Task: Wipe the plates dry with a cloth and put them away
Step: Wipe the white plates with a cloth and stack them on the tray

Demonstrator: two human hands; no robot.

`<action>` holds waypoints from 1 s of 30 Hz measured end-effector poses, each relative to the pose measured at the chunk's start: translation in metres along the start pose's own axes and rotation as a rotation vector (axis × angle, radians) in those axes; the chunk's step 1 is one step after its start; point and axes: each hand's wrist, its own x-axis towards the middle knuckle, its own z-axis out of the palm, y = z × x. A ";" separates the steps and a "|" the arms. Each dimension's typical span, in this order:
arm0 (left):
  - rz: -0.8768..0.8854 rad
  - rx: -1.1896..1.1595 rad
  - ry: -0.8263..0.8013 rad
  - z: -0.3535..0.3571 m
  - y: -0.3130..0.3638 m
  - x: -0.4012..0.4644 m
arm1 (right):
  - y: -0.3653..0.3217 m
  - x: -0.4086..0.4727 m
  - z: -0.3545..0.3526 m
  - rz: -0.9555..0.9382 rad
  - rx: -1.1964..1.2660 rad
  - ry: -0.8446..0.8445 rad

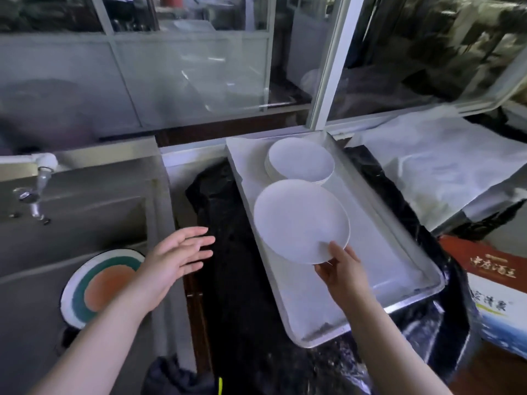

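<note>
Held plate: a white plate [299, 220] is over the near half of the metal tray [399, 269], tilted a little.
Right hand: the right hand [340, 270] pinches the plate's near edge, thumb on top, fingers under.
Plate stack: a stack of white plates [301, 162] sits at the far end of the tray, just behind the held plate.
Left hand: the left hand [171, 262] is spread flat with straight fingers and holds nothing. It is above the sink's edge.
Sink: a steel sink [85, 218] on the left, with a tap [37, 181].
Colored plate: a plate with green and orange rings [99, 286] lies in the sink, under the left arm.
Box: a cardboard box [496, 295] stands right of the tray.
</note>
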 end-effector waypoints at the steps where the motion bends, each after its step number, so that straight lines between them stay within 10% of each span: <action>1: 0.003 0.029 0.002 0.010 0.002 0.010 | -0.011 0.017 -0.002 -0.005 -0.005 -0.007; 19: 0.044 0.983 0.085 0.068 0.000 0.118 | -0.100 0.195 0.069 -0.006 0.046 0.001; 30: 0.112 1.066 0.061 0.068 -0.004 0.109 | -0.102 0.227 0.084 0.039 0.016 -0.019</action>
